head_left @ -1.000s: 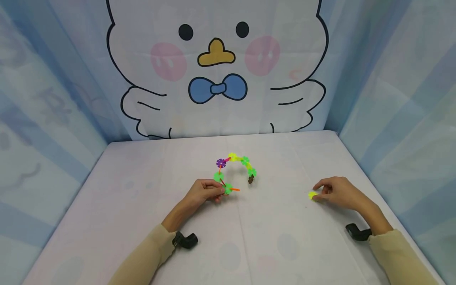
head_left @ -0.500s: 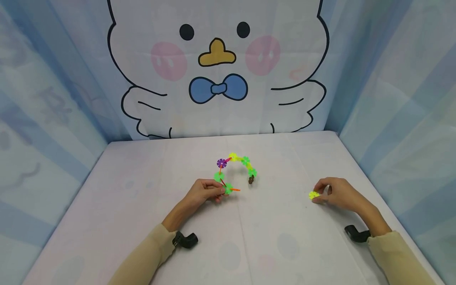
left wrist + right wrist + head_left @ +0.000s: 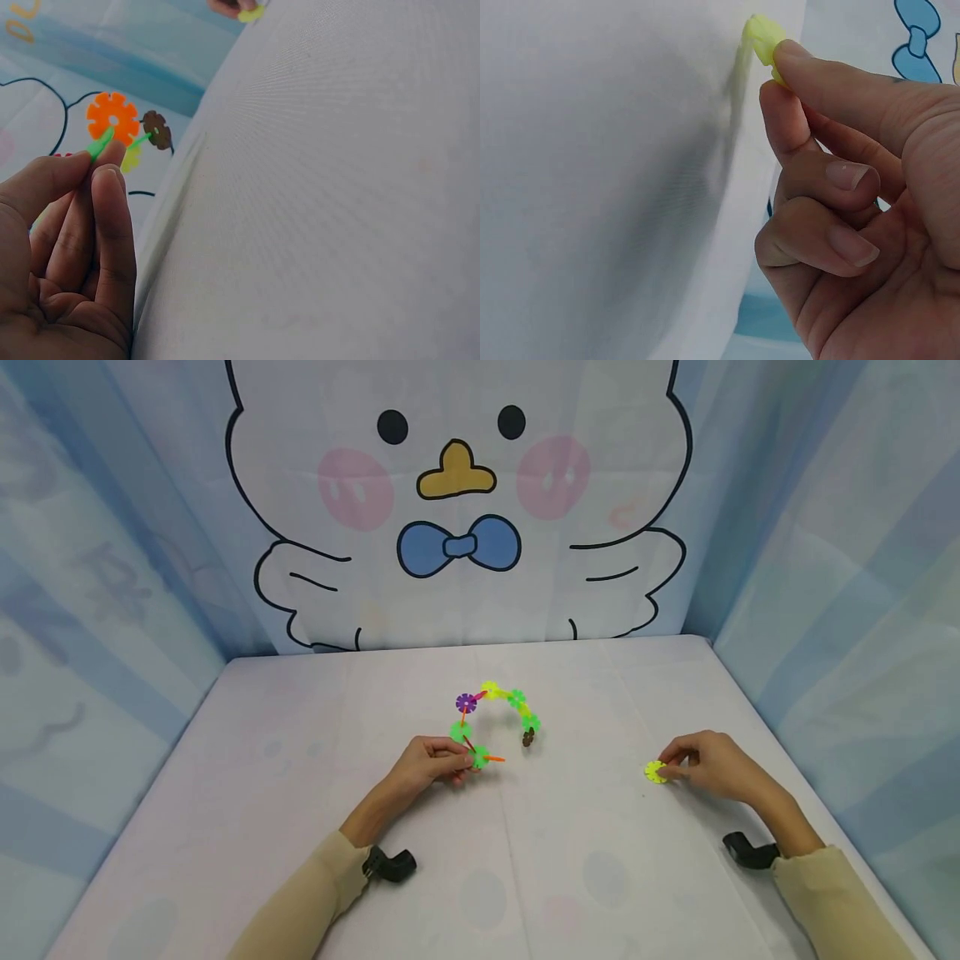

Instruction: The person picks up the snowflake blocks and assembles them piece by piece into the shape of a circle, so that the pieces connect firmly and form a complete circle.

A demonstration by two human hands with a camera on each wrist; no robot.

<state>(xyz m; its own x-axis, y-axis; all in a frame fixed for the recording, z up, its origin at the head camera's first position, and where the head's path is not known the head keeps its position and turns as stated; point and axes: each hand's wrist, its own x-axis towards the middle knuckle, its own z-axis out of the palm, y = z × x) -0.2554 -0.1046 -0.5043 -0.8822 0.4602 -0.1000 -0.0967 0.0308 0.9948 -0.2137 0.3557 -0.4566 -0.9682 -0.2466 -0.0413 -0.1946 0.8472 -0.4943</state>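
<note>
My left hand [image 3: 431,762] pinches a green interlocking disc [image 3: 480,758] between thumb and fingertips. That disc belongs to a curved chain of notched plastic discs, with a purple disc [image 3: 466,703] and a yellow one [image 3: 490,690] farther along. A brown disc [image 3: 528,737] forms the chain's far end. In the left wrist view, an orange disc [image 3: 112,118] is joined to the green piece [image 3: 100,143] in my fingers. My right hand [image 3: 708,765] holds a separate yellow interlocking disc [image 3: 655,772] by its edge, thumb against fingertip, low over the table at the right; its remaining fingers curl inward [image 3: 817,180].
A white cloth covers the table [image 3: 570,860]. Behind it hangs a curtain [image 3: 457,602] printed with a cartoon bird, and blue-white curtains [image 3: 847,610] flank both sides. Each wrist carries a black camera mount [image 3: 392,865].
The yellow disc turns slightly in my right fingers, and more of its face shows now. My left hand and the chain stay practically still.
</note>
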